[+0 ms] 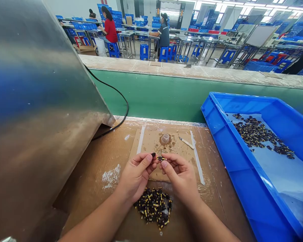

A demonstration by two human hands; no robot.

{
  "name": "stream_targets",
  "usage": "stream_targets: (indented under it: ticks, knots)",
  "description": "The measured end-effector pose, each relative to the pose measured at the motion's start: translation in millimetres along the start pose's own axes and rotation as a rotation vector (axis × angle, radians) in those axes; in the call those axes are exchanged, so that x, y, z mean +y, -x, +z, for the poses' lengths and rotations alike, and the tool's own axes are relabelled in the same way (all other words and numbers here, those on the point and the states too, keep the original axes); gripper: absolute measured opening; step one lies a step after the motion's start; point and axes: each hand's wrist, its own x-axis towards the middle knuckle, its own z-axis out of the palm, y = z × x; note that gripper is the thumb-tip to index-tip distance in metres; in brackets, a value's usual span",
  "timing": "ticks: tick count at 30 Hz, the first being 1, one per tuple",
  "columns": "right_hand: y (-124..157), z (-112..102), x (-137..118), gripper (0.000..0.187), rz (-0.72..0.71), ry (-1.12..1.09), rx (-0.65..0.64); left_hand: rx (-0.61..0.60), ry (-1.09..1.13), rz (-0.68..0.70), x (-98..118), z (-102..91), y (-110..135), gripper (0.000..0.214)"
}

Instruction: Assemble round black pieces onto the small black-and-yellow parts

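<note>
Fingertips meet over a desk on a factory floor as a worker's left hand pinches a dark oval piece between thumb and forefinger, while the right hand grips a slim black-and-yellow piece whose near end reaches the left fingertips; whether they touch it is unclear. The step in hand appears to be close two-handed work on these small parts. The next move seems to call for a light, steady pinch and careful alignment. Just below the hands lies a pile of black-and-yellow parts; beyond them, on a taped cardboard sheet, sit a clear cup and a pale-handled tool. At right, a blue bin holds scattered dark-and-yellow pieces on a white liner.
</note>
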Motion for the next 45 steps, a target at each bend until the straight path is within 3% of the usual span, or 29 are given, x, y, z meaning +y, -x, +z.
stream_targets:
  ticks: [9, 18, 26, 32, 36, 40, 45]
  knots:
    - [7, -3, 11, 0.019, -0.235, 0.24, -0.04, -0.055, 0.008, 0.037, 3, -1.2, 2, 0.02]
    - [5, -4, 8, 0.021, -0.274, 0.3, -0.054, -0.1, -0.081, 0.101, 2, -3.0, 3, 0.014]
    - [4, -6, 2, 0.024, -0.502, 0.459, -0.034, -0.122, -0.463, 0.366, -4, -18.3, 0, 0.002]
    - [2, -8, 1, 0.024, -0.55, 0.527, -0.008, -0.104, -0.754, 0.639, -4, -16.8, 7, 0.012]
    - [0, -10, -2, 0.026, -0.595, 0.551, 0.031, -0.166, -0.755, 0.6, -6, -14.6, 8, 0.025]
    - [0, -11, -3, 0.027, -0.647, 0.556, 0.111, -0.062, -0.576, 0.552, -6, -17.5, 1, 0.031]
    - [-3, -14, -4, 0.02, -0.61, 0.486, 0.146, 0.086, -0.555, 0.527, -7, -25.4, -8, 0.033]
